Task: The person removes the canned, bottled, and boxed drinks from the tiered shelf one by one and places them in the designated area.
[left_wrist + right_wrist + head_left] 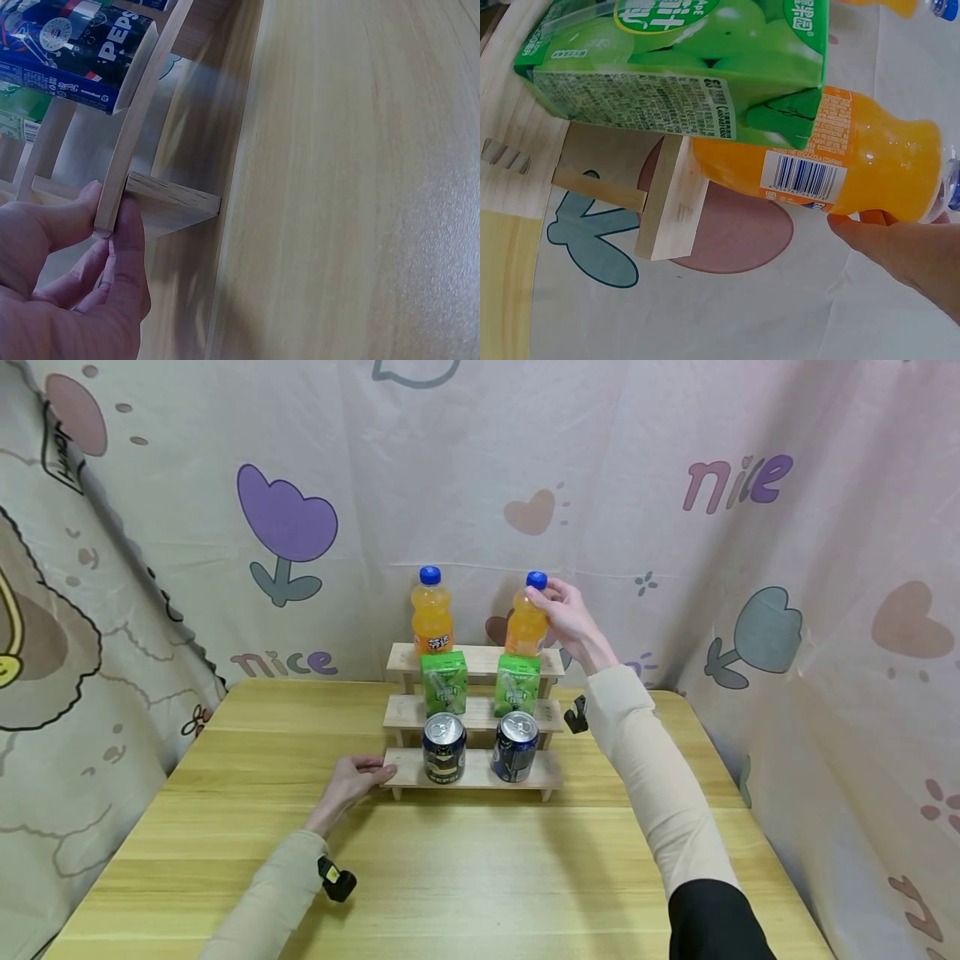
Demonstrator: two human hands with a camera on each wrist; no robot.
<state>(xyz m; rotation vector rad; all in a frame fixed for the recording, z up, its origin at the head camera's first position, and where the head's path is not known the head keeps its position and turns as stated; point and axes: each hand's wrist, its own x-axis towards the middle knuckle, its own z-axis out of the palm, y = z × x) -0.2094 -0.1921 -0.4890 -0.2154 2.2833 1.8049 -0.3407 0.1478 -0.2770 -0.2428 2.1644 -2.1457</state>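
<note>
Printed fabric (420, 460) backed a table (465, 868) where the left hand (358, 781) pinched the lower left end of a tiered stand (480, 710); at its top right, an orange bottle (525, 628) was gripped near its cap (536, 579) by the right hand (570, 612).

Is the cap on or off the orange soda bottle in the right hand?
On: the head view shows the blue cap atop the orange soda bottle held by the right hand. Tightness: cannot tell.

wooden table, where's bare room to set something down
Bare tabletop lies in front of the rack between the sleeves, and left of the rack beyond the left hand. The rack's steps are crowded: bottles on top, green boxes midway, cans below.
</note>
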